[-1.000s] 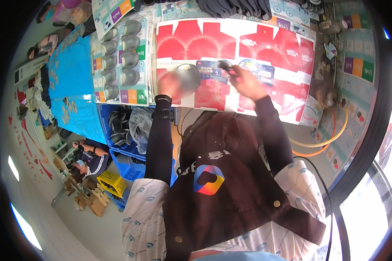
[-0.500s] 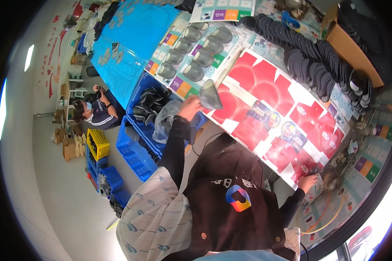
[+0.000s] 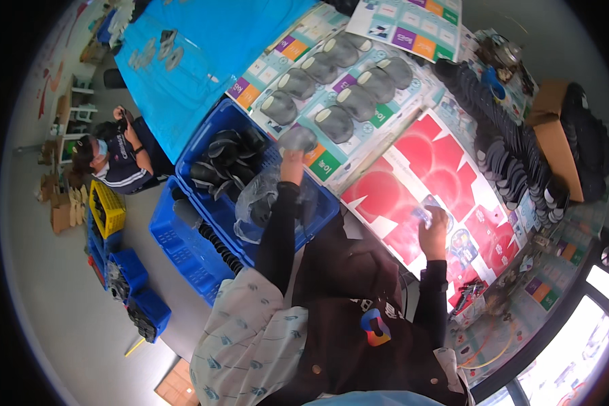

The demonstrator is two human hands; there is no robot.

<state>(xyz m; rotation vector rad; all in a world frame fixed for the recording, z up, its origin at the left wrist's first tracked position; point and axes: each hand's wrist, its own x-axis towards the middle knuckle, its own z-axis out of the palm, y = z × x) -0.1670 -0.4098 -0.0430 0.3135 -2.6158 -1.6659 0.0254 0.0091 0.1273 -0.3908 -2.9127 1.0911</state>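
My left hand (image 3: pixel 292 166) is closed on the lower edge of a rounded grey cap-like piece (image 3: pixel 298 139), held by the near edge of the printed sheet where similar grey caps (image 3: pixel 334 124) lie in two rows. My right hand (image 3: pixel 434 233) hovers low over the red and white printed board (image 3: pixel 372 193). Its fingers are curled, with a small pale, blurred thing (image 3: pixel 421 216) at the tips that I cannot make out. At the board's near right corner lies a dark hand tool with metal parts (image 3: pixel 468 296).
A blue crate (image 3: pixel 204 128) with black moulded pieces and a clear plastic bag stands at left, another blue crate (image 3: pixel 176 233) beside it. Dark curved pieces (image 3: pixel 484 111) line the far right, near a cardboard box (image 3: pixel 555 145). A person (image 3: pixel 122 152) works beyond the blue-covered table (image 3: pixel 230 34).
My left hand has brought the grey cap from over the red board leftward to the row of caps. My right hand has left the dark tool and moved over the board. The view has shifted.
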